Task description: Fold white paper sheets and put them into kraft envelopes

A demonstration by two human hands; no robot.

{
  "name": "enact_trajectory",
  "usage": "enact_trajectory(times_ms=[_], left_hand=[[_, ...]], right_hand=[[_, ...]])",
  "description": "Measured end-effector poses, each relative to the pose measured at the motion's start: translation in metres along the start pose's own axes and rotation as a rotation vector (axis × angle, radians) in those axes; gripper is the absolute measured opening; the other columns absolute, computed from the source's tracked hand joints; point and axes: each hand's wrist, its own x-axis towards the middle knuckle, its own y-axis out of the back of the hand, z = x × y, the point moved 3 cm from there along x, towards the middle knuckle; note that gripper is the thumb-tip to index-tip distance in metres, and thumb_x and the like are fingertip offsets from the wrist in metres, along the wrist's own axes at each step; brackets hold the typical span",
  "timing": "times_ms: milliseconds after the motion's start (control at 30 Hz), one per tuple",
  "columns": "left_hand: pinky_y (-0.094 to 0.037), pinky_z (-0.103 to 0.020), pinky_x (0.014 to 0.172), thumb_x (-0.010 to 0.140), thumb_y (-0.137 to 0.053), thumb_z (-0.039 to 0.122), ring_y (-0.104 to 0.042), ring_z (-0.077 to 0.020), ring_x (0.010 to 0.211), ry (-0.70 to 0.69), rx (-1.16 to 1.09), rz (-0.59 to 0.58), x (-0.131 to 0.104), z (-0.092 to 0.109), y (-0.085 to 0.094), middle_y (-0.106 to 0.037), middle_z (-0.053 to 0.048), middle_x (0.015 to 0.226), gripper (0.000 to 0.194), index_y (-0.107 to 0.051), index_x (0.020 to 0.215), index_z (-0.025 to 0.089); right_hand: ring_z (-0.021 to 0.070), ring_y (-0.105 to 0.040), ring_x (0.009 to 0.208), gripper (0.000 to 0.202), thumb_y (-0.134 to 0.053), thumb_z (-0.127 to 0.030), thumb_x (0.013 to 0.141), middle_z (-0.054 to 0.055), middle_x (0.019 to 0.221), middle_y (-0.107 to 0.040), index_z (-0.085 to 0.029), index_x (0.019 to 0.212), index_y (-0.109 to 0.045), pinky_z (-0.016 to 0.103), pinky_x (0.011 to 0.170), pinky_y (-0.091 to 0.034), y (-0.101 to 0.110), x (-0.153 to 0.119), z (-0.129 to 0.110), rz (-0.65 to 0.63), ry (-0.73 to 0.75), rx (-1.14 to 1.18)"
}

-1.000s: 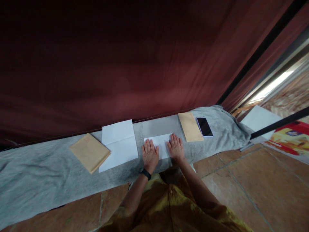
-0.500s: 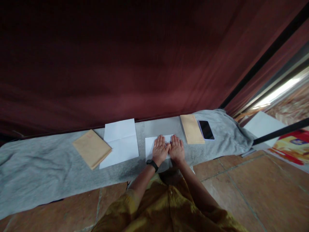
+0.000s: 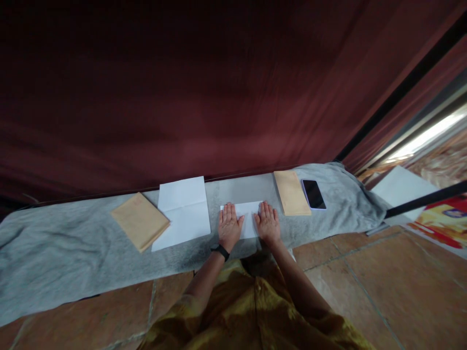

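Observation:
A folded white sheet of paper (image 3: 248, 224) lies on the grey cloth in front of me. My left hand (image 3: 229, 227), with a black band at the wrist, rests flat on its left end, fingers stretched out. On the right end lies my right hand (image 3: 268, 223), also flat with its fingers extended. Both palms press down and a strip of paper shows between the thumbs. To the left, a creased white sheet (image 3: 186, 209) lies unfolded, one corner under a stack of brown envelopes (image 3: 139, 221). Right of my hands is another brown envelope (image 3: 292, 193).
A phone (image 3: 314, 194) lies beside the right envelope. Grey cloth (image 3: 73, 248) covers the long, narrow surface, rumpled at both ends. A dark red curtain (image 3: 219, 97) hangs behind it. Black bars (image 3: 426, 199) and a colourful printed bag (image 3: 445, 218) are at the right, above tiled floor.
My left hand has slid left along the folded paper to its left end, widening the gap between my hands. My right hand has stayed nearly in place.

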Motion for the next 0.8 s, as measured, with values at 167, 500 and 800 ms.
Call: enact_trajectory(times_ms=[167,500,800], left_hand=[[-0.022,-0.047,0.124,0.102,-0.034,0.044,-0.024,-0.0282,0.152,0.021,0.010,0.031,-0.011,-0.011,0.003,-0.032,-0.021,0.159,0.066,-0.033,0.152,0.001],[-0.025,-0.049,0.122,0.102,-0.035,0.044,-0.025,-0.0292,0.151,0.025,0.003,0.044,-0.014,-0.011,0.006,-0.031,-0.021,0.160,0.065,-0.034,0.153,0.004],[-0.022,-0.052,0.123,0.100,-0.040,0.039,-0.021,-0.0293,0.153,0.031,-0.013,-0.009,-0.014,-0.010,0.006,-0.025,-0.016,0.163,0.061,-0.034,0.155,0.012]], right_hand=[[0.0310,-0.039,0.143,0.060,-0.032,-0.041,0.105,0.021,0.153,-0.044,-0.005,0.152,-0.037,0.051,0.117,-0.025,0.000,-0.001,0.001,0.004,-0.005,0.003],[0.0302,-0.040,0.143,0.057,-0.026,-0.041,0.105,0.018,0.153,-0.045,-0.008,0.149,-0.044,0.052,0.117,-0.028,0.004,0.014,-0.025,-0.055,0.011,0.068],[0.0280,-0.040,0.143,0.052,-0.032,-0.037,0.106,0.015,0.154,-0.045,-0.012,0.149,-0.045,0.049,0.118,-0.025,-0.003,0.010,-0.056,-0.081,0.201,0.102]])
